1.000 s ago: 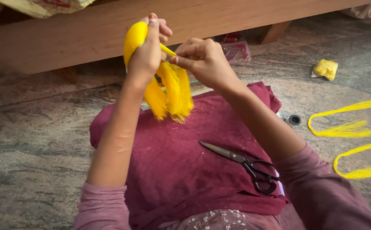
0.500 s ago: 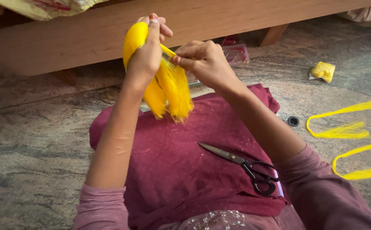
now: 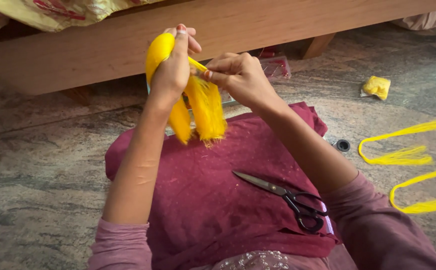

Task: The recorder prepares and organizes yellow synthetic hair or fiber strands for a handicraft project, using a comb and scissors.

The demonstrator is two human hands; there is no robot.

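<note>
- Two bare hands work a bundle of yellow thread (image 3: 200, 107), held up above the lap, in front of a wooden bed frame (image 3: 238, 25).
- Left hand (image 3: 170, 75): clenched around the upper, looped end of the bundle, fingers wrapped over the smooth yellow fold, thumb side toward the camera. The loose ends hang below the fist as a frayed tassel.
- Right hand (image 3: 238, 75): fingertips pinched shut on a thin yellow strand (image 3: 198, 65) that runs taut from the top of the bundle across to the pinch.
- Handling, as a judgement: the thread looks very light, soft and limp, with no stiffness of its own; fine fibres of this kind are likely slippery and apt to splay or tangle where unbound. The firmest hold appears to be at the folded head, where the strands lie packed together; the hanging ends offer little purchase.
- Dark red cloth (image 3: 203, 200): spread over the lap beneath the hands, flecked with small yellow fibre cuttings.
- Scissors (image 3: 283, 192): black-handled, blades closed, lying on the cloth near the right forearm, touched by neither hand.
- Further yellow thread lengths (image 3: 403, 155) and a small yellow wad (image 3: 376, 86) lie on the stone floor (image 3: 38, 165), well apart on the right.
</note>
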